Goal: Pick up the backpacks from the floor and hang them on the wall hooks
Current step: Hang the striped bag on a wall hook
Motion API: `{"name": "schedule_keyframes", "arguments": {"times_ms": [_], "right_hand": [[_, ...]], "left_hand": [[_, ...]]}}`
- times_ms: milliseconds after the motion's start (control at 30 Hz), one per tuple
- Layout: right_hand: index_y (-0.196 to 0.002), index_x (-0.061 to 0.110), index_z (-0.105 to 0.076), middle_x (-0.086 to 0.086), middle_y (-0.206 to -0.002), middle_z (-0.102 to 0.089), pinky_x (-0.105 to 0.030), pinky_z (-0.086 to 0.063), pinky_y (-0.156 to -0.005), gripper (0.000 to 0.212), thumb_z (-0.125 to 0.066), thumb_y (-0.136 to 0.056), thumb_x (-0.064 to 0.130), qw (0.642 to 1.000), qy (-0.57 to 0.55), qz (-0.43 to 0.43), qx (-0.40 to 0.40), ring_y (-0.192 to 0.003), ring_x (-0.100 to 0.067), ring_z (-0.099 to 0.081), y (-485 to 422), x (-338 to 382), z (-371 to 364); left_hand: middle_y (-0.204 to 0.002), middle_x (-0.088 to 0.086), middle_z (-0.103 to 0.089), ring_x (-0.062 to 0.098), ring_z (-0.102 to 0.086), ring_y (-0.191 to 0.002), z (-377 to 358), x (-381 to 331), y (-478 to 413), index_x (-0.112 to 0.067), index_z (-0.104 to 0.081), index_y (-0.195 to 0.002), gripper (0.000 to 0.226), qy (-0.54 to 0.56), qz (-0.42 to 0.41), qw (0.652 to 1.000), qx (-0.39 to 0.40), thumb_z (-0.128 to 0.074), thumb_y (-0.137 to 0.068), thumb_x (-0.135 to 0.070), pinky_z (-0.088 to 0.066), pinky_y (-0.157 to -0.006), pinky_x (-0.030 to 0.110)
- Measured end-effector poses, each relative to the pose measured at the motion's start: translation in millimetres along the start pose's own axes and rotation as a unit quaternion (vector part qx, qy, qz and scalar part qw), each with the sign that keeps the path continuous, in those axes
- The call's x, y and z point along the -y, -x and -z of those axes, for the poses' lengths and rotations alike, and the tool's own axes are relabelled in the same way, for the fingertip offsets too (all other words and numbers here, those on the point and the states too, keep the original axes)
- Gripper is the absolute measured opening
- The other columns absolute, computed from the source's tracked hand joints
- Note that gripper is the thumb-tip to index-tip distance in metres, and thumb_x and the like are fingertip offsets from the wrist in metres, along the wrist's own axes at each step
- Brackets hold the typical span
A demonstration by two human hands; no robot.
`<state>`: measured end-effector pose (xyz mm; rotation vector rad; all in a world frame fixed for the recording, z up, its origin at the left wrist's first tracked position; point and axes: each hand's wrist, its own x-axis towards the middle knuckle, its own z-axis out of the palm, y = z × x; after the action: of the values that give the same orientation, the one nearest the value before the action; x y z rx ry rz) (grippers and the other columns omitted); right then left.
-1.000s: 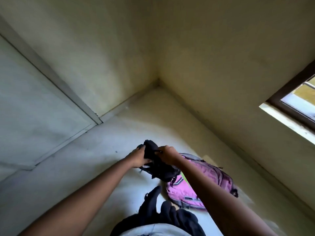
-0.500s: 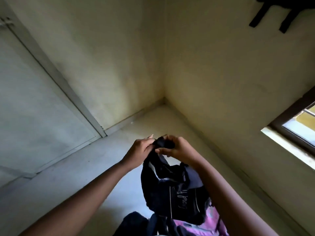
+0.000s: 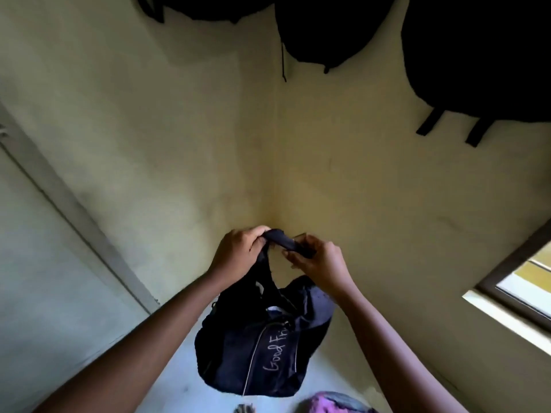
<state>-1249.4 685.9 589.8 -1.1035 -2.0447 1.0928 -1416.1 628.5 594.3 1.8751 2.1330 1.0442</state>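
Observation:
A dark navy backpack (image 3: pixel 262 347) with pale lettering hangs in the air in front of the room corner. My left hand (image 3: pixel 238 251) and my right hand (image 3: pixel 319 260) both grip its top strap, the bag dangling below them. A pink backpack (image 3: pixel 337 405) lies on the floor at the bottom edge. Three dark backpacks hang on the wall at the top: one at the left (image 3: pixel 208 7), one in the middle (image 3: pixel 328 28), one at the right (image 3: pixel 483 58). The hooks themselves are hidden.
A pale door (image 3: pixel 35 263) with a grey frame stands on the left. A window (image 3: pixel 524 281) with a dark frame and light sill is at the right. Yellowish walls meet in a corner straight ahead. A small dark item (image 3: pixel 244 408) lies on the floor.
Both hands have lifted the navy backpack off the floor and raised it by its strap. The view has tilted up, bringing the hung backpacks into sight.

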Motion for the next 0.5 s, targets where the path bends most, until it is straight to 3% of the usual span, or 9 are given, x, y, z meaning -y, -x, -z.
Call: {"name": "schedule_keyframes", "arguments": {"times_ms": [133,233,333,400,500], "right_hand": [[-0.100,0.020,-0.072,-0.001,-0.078,-0.074,-0.006,-0.041,-0.055,0.020,-0.069,-0.082,0.026,0.997,0.067,0.011,-0.041,-0.069,-0.007,-0.064,-54.5,26.2,-1.8],[-0.099,0.027,-0.070,0.009,-0.076,-0.072,-0.006,-0.046,-0.056,0.019,-0.072,-0.079,0.025,0.994,0.034,0.009,-0.106,-0.061,0.002,-0.065,-88.3,52.3,1.5],[-0.089,0.026,-0.072,0.011,-0.070,-0.071,-0.004,-0.043,-0.049,0.010,-0.072,-0.080,0.024,0.988,0.011,0.010,-0.152,-0.051,0.007,-0.059,-110.8,77.4,15.4],[-0.085,0.025,-0.074,0.007,-0.072,-0.073,-0.007,-0.044,-0.046,0.006,-0.070,-0.081,0.026,0.985,0.026,0.022,-0.171,-0.048,0.007,-0.057,-123.8,94.8,28.3],[-0.085,0.026,-0.074,0.009,-0.071,-0.071,-0.006,-0.041,-0.045,0.007,-0.067,-0.083,0.029,0.977,0.037,0.037,-0.209,-0.049,0.008,-0.054,-143.5,125.7,53.8]], "left_hand": [[-0.087,0.016,-0.073,0.032,-0.066,-0.077,31.7,28.1,-63.9,-0.009,-0.067,-0.107,0.042,0.015,-0.014,1.000,-0.023,-0.037,-0.081,-0.023,-0.046,-0.065,0.032],[-0.077,0.012,-0.072,0.030,-0.061,-0.060,51.8,44.2,-111.1,-0.016,-0.068,-0.109,0.030,0.040,-0.036,0.998,-0.025,-0.048,-0.086,-0.021,-0.040,-0.056,0.028],[-0.067,0.001,-0.064,0.009,-0.053,-0.048,67.7,44.2,-149.7,-0.024,-0.066,-0.111,0.030,0.063,-0.079,0.992,-0.070,-0.067,-0.081,-0.018,-0.041,-0.053,0.021],[-0.067,-0.001,-0.067,0.000,-0.051,-0.045,78.8,36.7,-172.2,-0.019,-0.072,-0.100,0.021,0.076,-0.123,0.986,-0.090,-0.068,-0.080,-0.017,-0.034,-0.048,0.008],[-0.079,0.002,-0.074,-0.003,-0.056,-0.056,93.7,18.1,-213.4,-0.014,-0.075,-0.095,0.017,0.107,-0.172,0.973,-0.112,-0.067,-0.081,-0.018,-0.037,-0.049,0.006]]}}
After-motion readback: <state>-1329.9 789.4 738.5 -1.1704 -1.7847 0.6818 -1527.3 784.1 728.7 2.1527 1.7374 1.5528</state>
